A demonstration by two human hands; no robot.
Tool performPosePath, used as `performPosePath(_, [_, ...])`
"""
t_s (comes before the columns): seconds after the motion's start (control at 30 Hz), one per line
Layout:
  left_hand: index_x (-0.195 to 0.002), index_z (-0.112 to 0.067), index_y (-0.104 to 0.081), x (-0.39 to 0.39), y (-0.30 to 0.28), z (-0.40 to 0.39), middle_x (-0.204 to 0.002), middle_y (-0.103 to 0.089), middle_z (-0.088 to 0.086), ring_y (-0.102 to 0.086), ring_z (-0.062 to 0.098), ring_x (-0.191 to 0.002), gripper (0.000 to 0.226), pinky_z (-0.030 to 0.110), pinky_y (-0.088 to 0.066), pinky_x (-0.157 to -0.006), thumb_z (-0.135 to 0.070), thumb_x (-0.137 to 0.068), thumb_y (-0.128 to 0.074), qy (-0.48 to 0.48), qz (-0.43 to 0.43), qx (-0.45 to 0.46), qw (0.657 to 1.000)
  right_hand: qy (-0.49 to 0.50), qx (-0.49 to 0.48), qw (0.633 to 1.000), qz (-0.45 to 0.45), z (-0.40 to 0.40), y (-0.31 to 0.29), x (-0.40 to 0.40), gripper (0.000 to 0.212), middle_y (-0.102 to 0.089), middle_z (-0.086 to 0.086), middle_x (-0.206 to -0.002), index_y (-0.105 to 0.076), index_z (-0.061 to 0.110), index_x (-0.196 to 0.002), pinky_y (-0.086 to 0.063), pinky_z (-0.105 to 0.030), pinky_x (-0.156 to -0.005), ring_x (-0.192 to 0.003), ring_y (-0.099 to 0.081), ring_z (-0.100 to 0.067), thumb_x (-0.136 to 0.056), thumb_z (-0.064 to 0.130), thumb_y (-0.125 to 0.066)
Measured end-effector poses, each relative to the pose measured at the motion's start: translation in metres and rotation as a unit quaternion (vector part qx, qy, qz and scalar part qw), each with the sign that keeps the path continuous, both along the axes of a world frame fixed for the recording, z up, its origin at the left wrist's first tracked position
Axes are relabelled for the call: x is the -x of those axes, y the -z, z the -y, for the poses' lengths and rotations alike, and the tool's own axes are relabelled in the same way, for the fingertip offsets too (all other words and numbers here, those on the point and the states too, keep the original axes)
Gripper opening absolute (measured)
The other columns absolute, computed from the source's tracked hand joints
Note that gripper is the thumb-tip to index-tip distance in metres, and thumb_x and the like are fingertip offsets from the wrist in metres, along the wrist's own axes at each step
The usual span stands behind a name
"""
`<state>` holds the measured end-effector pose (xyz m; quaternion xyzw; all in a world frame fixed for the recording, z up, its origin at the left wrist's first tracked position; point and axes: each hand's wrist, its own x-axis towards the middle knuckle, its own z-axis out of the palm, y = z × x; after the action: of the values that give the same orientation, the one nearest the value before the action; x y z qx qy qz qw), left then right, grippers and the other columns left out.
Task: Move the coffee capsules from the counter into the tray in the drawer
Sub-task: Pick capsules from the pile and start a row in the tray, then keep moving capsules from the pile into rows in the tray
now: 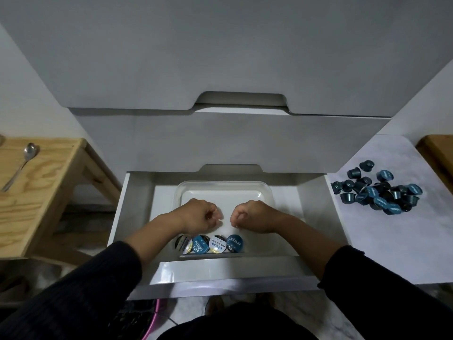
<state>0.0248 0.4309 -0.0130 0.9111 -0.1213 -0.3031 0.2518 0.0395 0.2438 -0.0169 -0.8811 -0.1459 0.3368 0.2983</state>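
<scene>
Both fists curled, holding nothing visible: left hand [196, 215], right hand [252, 215], over clear plastic tray [224, 187]. Heap of dark teal coffee capsules [378, 190] far right on marble counter [382, 231], nearer right hand.

We have one view only: a wide-angle head camera, looking forward and steeply down from close above the open drawer [226, 241]. The drawer fills the centre of the frame; a counter [382, 231] falls at right, a wooden stool [36, 192] at left, edges bowed by the lens.
</scene>
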Motion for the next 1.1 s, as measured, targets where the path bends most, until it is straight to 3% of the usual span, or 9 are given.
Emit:
performPosePath(0.13, [-0.121, -0.014, -0.055, 0.009, -0.008, 0.010, -0.119, -0.062, 0.009, -0.057, 0.026, -0.108, 0.033, 0.032, -0.047, -0.092, -0.024, -0.092, -0.044, -0.048, 0.081, -0.089, 0.992, 0.012, 0.042, 0.994, 0.101, -0.013, -0.006, 0.011, 0.025, -0.067, -0.009, -0.106, -0.064, 0.009, -0.101, -0.047, -0.035, -0.089, -0.101, -0.057, -0.025, -0.089, 0.021, -0.045])
performPosePath(0.27, [-0.123, -0.011, -0.052, 0.028, -0.010, 0.022, -0.121, -0.059, 0.011, -0.055, 0.027, -0.110, 0.034, 0.035, -0.048, -0.090, -0.024, -0.093, -0.042, -0.128, 0.149, -0.092, 0.976, 0.037, 0.087, 0.968, 0.233, -0.020, -0.009, 0.025, 0.034, -0.057, -0.012, -0.119, -0.055, 0.009, -0.118, -0.044, -0.034, -0.088, -0.109, -0.054, -0.029, -0.095, 0.028, -0.039])
performPosePath(0.37, [-0.126, -0.011, -0.049, 0.044, -0.014, 0.031, -0.125, -0.056, 0.009, -0.050, 0.023, -0.116, 0.036, 0.033, -0.045, -0.091, -0.026, -0.095, -0.039, -0.171, 0.205, -0.099, 0.959, 0.048, 0.117, 0.941, 0.312, -0.020, -0.010, 0.037, 0.039, -0.055, -0.010, -0.121, -0.053, 0.009, -0.120, -0.044, -0.033, -0.089, -0.113, -0.051, -0.026, -0.096, 0.032, -0.033])
performPosePath(0.47, [-0.128, -0.013, -0.046, 0.058, -0.021, 0.040, -0.130, -0.052, 0.006, -0.044, 0.020, -0.123, 0.037, 0.030, -0.042, -0.093, -0.029, -0.096, -0.037, -0.209, 0.249, -0.096, 0.941, 0.086, 0.103, 0.907, 0.399, -0.018, -0.018, 0.047, 0.045, -0.063, -0.010, -0.104, -0.062, 0.007, -0.105, -0.049, -0.029, -0.077, -0.099, -0.059, -0.026, -0.088, 0.033, -0.030])
performPosePath(0.6, [-0.133, -0.013, -0.044, 0.071, -0.031, 0.053, -0.134, -0.051, 0.007, -0.041, 0.021, -0.128, 0.041, 0.029, -0.040, -0.099, -0.029, -0.096, -0.040, -0.236, 0.298, -0.059, 0.923, 0.109, 0.103, 0.878, 0.454, -0.008, -0.028, 0.060, 0.021, -0.068, -0.002, -0.077, -0.069, 0.014, -0.080, -0.052, -0.019, -0.058, -0.069, -0.066, -0.016, -0.076, 0.028, -0.054])
performPosePath(0.7, [-0.127, -0.013, -0.051, 0.071, -0.039, 0.069, -0.126, -0.058, 0.008, -0.048, 0.025, -0.121, 0.037, 0.034, -0.044, -0.094, -0.027, -0.093, -0.047, -0.251, 0.325, -0.020, 0.912, 0.128, 0.075, 0.887, 0.438, 0.013, -0.030, 0.066, 0.032, -0.070, -0.003, -0.083, -0.069, 0.013, -0.087, -0.053, -0.019, -0.061, -0.073, -0.067, -0.017, -0.081, 0.029, -0.043])
performPosePath(0.9, [-0.124, -0.018, -0.054, 0.065, -0.052, 0.138, -0.125, -0.060, 0.005, -0.052, 0.021, -0.117, 0.035, 0.028, -0.042, -0.098, -0.029, -0.092, -0.049, -0.214, 0.355, 0.037, 0.909, 0.181, 0.040, 0.859, 0.477, 0.089, -0.037, 0.061, 0.026, -0.067, -0.007, -0.085, -0.066, 0.009, -0.092, -0.053, -0.024, -0.059, -0.073, -0.063, -0.021, -0.083, 0.025, -0.047])
performPosePath(1.07, [-0.124, -0.022, -0.055, 0.052, -0.059, 0.226, -0.127, -0.059, 0.001, -0.053, 0.018, -0.117, 0.034, 0.025, -0.039, -0.100, -0.032, -0.092, -0.048, -0.212, 0.324, 0.095, 0.917, 0.141, 0.128, 0.814, 0.548, 0.183, -0.030, 0.046, 0.020, -0.066, -0.011, -0.075, -0.060, 0.004, -0.066, -0.048, -0.029, -0.046, -0.065, -0.059, -0.027, -0.084, 0.003, -0.053])
performPosePath(1.1, [-0.123, -0.022, -0.055, 0.049, -0.059, 0.247, -0.126, -0.059, 0.001, -0.054, 0.017, -0.115, 0.034, 0.024, -0.039, -0.099, -0.031, -0.092, -0.048, -0.210, 0.313, 0.108, 0.920, 0.135, 0.132, 0.822, 0.537, 0.204, -0.031, 0.043, 0.021, -0.067, -0.012, -0.074, -0.058, 0.004, -0.062, -0.048, -0.029, -0.045, -0.063, -0.060, -0.028, -0.082, -0.002, -0.053])
